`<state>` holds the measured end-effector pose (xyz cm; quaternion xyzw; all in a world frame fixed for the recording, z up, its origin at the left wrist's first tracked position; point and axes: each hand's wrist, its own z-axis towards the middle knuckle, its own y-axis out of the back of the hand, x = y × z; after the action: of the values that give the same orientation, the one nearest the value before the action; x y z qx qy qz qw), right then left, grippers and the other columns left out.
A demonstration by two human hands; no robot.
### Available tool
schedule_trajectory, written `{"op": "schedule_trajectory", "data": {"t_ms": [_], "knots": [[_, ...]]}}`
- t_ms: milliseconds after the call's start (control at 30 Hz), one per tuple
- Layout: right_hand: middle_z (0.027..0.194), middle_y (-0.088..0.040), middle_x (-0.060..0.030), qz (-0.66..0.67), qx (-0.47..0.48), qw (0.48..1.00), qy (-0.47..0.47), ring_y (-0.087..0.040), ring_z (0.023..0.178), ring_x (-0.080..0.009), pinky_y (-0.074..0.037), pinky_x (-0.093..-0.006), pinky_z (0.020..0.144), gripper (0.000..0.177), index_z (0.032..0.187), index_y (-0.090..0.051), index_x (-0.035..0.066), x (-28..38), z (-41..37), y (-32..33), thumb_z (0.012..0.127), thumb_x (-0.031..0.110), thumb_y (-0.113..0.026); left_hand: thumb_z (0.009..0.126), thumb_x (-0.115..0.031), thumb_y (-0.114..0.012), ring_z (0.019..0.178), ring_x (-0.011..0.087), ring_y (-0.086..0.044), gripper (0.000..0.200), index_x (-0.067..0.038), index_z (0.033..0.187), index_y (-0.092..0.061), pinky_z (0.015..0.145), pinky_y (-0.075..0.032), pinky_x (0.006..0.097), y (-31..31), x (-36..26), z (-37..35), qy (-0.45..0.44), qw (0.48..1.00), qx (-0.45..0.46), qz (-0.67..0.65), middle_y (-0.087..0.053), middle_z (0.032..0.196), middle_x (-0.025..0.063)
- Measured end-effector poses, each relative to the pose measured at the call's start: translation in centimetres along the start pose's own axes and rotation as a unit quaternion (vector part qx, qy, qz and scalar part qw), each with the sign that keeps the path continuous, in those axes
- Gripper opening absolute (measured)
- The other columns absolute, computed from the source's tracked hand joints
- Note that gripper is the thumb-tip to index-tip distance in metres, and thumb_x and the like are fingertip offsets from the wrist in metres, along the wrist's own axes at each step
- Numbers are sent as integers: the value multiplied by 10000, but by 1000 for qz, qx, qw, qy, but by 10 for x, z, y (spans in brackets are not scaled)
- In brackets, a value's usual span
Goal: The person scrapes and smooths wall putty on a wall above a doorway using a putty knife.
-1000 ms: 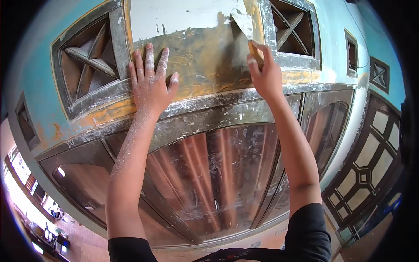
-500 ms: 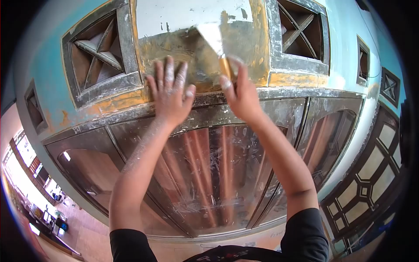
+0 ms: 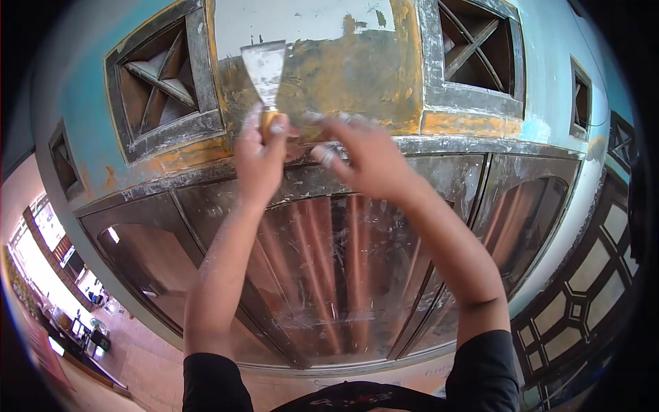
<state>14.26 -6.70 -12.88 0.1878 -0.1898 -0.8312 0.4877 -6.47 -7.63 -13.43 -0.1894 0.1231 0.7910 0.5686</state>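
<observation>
My left hand (image 3: 259,156) is closed around the wooden handle of a putty knife (image 3: 265,72), whose wide metal blade points up against the scraped, orange-brown wall panel (image 3: 343,75). The hand and forearm are dusted white. My right hand (image 3: 360,154) is beside it, fingers spread and slightly blurred, holding nothing, just in front of the grey ledge under the panel. White filler covers the panel's top part.
Two square vent openings with crossed bars flank the panel, one on the left (image 3: 165,79) and one on the right (image 3: 477,48). Below runs a grey-framed window (image 3: 343,275) with smeared glass. A door with glass panes (image 3: 583,288) stands at the right.
The putty knife has passed from my right hand to my left hand. My left hand has left the wall and closed on the handle; my right hand has let go and opened.
</observation>
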Motion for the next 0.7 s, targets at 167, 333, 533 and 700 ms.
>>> {"op": "schedule_trajectory", "data": {"t_ms": [167,333,533,700], "knots": [[1298,-623,-112,-282,-213,935,-9,-570,1197,-372,-403,-541,1022,426,1332,-599,238,-72,37,34,955,434,-631,1057,-231,-512,982,217,-676,562,-10,1554,-368,830,-535,380,58,29,25,129,979,-64,147,-679,1116,180],[1432,-563,-56,-287,-288,913,-25,-487,1346,-313,-293,-564,1137,479,1354,-609,280,-119,50,33,925,487,-655,1010,-123,-465,1150,478,-606,689,-105,1641,-189,975,-484,533,44,4,5,-92,895,-68,431,-504,1363,323],[1482,-540,-27,-311,-260,914,-14,-448,1403,-308,-291,-550,1159,437,1315,-638,265,-120,44,32,923,454,-678,993,-203,-588,985,484,-672,723,-181,1634,-254,872,-530,541,36,-2,-11,26,866,43,498,-673,1107,311],[1484,-542,-29,-312,-262,913,-3,-441,1409,-311,-282,-541,1172,425,1315,-637,264,-123,43,32,926,431,-677,967,-281,-591,823,459,-692,710,-252,1617,-306,775,-540,539,36,-9,11,23,829,-18,558,-708,826,248]]}}
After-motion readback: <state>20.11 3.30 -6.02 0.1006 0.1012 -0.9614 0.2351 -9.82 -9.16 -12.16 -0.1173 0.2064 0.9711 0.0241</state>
